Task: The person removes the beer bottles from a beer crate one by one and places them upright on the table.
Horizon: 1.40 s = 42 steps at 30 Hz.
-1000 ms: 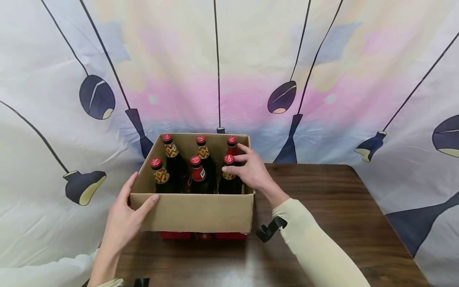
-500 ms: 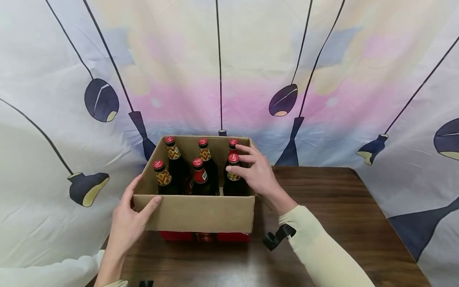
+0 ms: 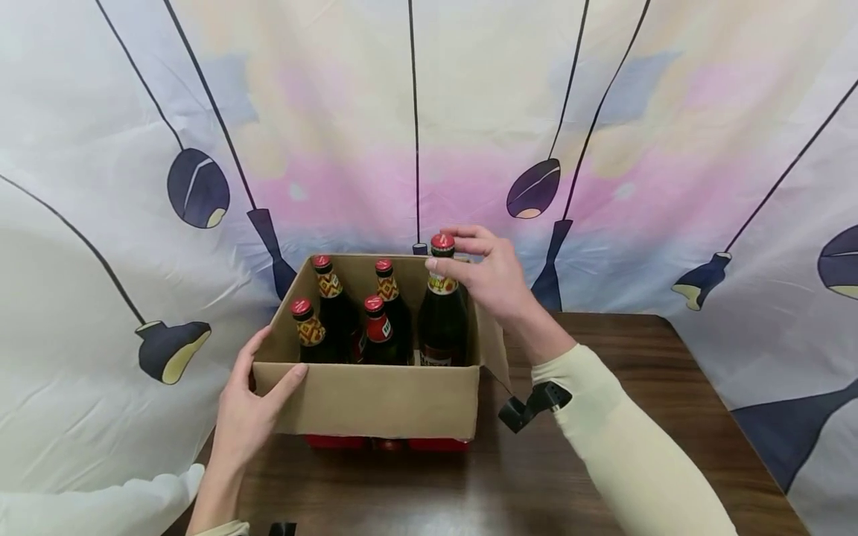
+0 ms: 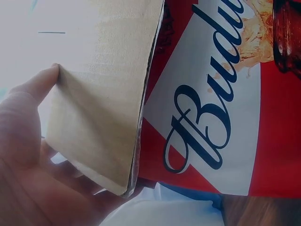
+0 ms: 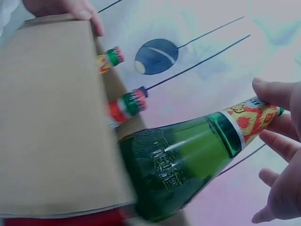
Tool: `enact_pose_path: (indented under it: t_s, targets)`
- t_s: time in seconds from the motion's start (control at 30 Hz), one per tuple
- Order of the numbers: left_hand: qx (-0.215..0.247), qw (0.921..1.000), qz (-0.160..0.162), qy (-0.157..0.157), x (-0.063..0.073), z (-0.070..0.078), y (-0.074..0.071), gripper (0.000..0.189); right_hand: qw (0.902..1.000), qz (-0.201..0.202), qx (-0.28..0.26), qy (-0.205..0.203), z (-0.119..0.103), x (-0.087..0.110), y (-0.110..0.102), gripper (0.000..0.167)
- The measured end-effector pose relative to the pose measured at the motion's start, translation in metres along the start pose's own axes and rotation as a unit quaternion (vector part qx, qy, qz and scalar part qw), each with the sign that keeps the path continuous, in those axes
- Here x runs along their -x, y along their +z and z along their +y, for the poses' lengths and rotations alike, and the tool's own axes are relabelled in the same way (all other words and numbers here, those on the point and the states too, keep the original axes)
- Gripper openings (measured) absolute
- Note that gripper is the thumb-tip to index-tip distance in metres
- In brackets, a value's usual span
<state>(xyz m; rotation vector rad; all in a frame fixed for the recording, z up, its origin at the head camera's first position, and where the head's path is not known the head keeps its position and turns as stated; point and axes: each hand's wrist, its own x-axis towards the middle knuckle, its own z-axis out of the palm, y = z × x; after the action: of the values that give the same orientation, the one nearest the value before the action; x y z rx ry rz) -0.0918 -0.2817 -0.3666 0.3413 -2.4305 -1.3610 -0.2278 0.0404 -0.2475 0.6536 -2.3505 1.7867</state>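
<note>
An open cardboard box [image 3: 382, 402] with several red-capped bottles stands on the table. At its near left corner my left hand [image 3: 249, 417] grips the wall, thumb over the front flap [image 4: 103, 94]. My right hand [image 3: 497, 277] pinches a green glass bottle [image 3: 442, 316] by its neck, just under the cap. This bottle is partly lifted at the box's right side; its lower part is still behind the front flap. In the right wrist view its patterned neck label [image 5: 251, 120] lies between thumb and fingers. The bottle behind it is hidden.
Other bottles in the box include a near left one [image 3: 310, 331] and a middle one with a red neck label [image 3: 377, 327]. A side flap [image 3: 494, 346] hangs outward at right. The brown wooden table [image 3: 623, 387] reaches a patterned curtain [image 3: 348, 134] behind.
My right hand has taken the near right bottle by the neck and raised it well above the other bottles. My left hand keeps its grip on the box corner.
</note>
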Motion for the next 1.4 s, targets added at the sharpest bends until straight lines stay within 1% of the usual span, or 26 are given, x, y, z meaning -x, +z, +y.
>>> enact_pose_path:
  t_s: [0.13,0.27,0.43,0.57,0.7,0.87,1.03,1.13,1.2,1.33,1.4]
  targets:
    - [-0.005,1.0000,0.009,0.000,0.000,-0.003,-0.002,0.082,0.9997,0.005,-0.017,-0.017,-0.021,-0.012,-0.003,0.036]
    - [-0.011,0.9998,0.014,0.001,0.000,-0.004,-0.004,0.082,0.9976,0.018,-0.063,-0.022,-0.040,-0.023,-0.011,0.033]
    - [-0.008,1.0000,0.004,-0.001,0.000,-0.003,-0.001,0.083,0.9926,0.051,-0.110,-0.013,-0.060,-0.031,-0.033,0.032]
    - [-0.005,1.0000,0.006,-0.005,0.000,-0.004,-0.001,0.084,0.9859,0.059,-0.156,-0.003,-0.074,-0.036,-0.051,0.033]
    - [-0.007,0.9999,0.008,-0.004,0.000,-0.005,-0.003,0.084,0.9791,0.066,-0.192,0.002,-0.082,-0.037,-0.066,0.033]
    - [-0.010,0.9999,0.005,-0.005,0.003,-0.006,-0.001,0.084,0.9741,0.077,-0.212,-0.017,-0.094,-0.035,-0.082,0.034]
    - [-0.003,1.0000,0.007,-0.004,0.004,-0.006,0.002,0.084,0.9742,0.098,-0.197,-0.049,-0.106,-0.032,-0.105,0.033]
    - [-0.001,0.9998,0.014,-0.010,0.007,-0.006,0.002,0.084,0.9781,0.111,-0.169,-0.049,-0.104,-0.031,-0.115,0.032]
    - [-0.003,0.9998,0.017,-0.013,0.009,-0.006,0.001,0.084,0.9813,0.114,-0.152,-0.034,-0.097,-0.029,-0.119,0.031]
    - [-0.006,0.9998,0.017,-0.010,0.009,-0.004,-0.001,0.084,0.9881,0.115,-0.102,-0.001,-0.067,-0.025,-0.121,0.028]
    - [-0.006,0.9998,0.018,-0.008,0.009,-0.002,-0.002,0.084,0.9904,0.117,-0.071,0.020,-0.048,-0.023,-0.120,0.031]
